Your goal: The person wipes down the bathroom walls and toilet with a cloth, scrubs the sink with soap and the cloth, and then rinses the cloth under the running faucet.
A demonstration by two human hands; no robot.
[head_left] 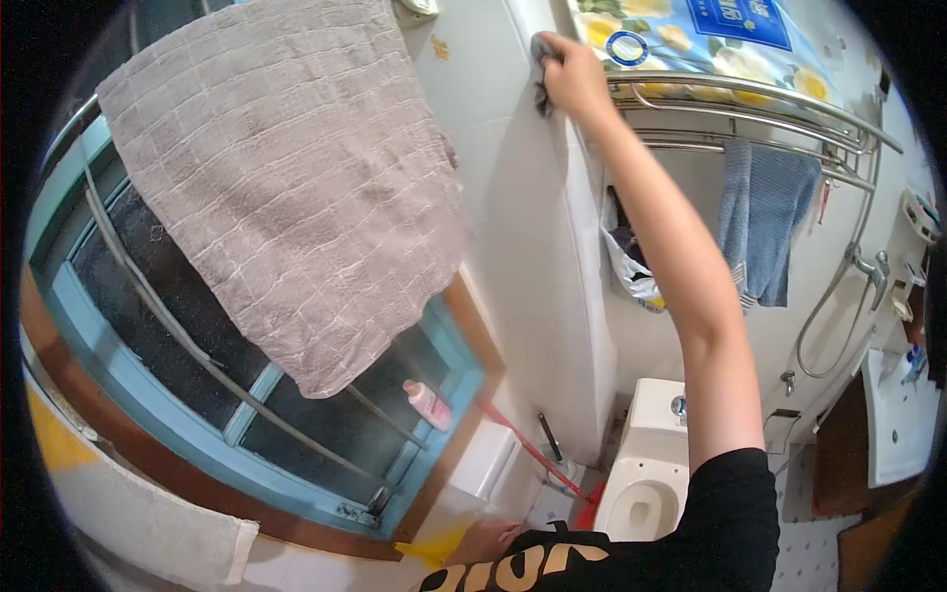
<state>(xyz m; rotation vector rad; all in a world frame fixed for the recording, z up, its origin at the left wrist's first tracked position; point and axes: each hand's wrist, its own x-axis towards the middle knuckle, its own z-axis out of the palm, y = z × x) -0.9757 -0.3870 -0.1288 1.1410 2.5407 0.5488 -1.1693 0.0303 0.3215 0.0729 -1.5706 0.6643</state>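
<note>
My right hand (577,77) is raised high, its fingers closed on a dark grey cloth (541,74) that touches the edge of the white tiled wall column (552,197). Just right of it is a metal towel rack (750,94) carrying a flowered package (710,39). Low in the view, my left hand (485,541) is partly hidden by the black shirt, beside something yellow (434,548); its fingers cannot be made out clearly.
A pinkish-grey towel (296,187) hangs before the blue-framed window (237,424), with a pink bottle (428,406) on the sill. A blue towel (764,222) hangs from the rack. Below are a toilet (646,464), a red-handled broom (523,444) and a sink (898,414).
</note>
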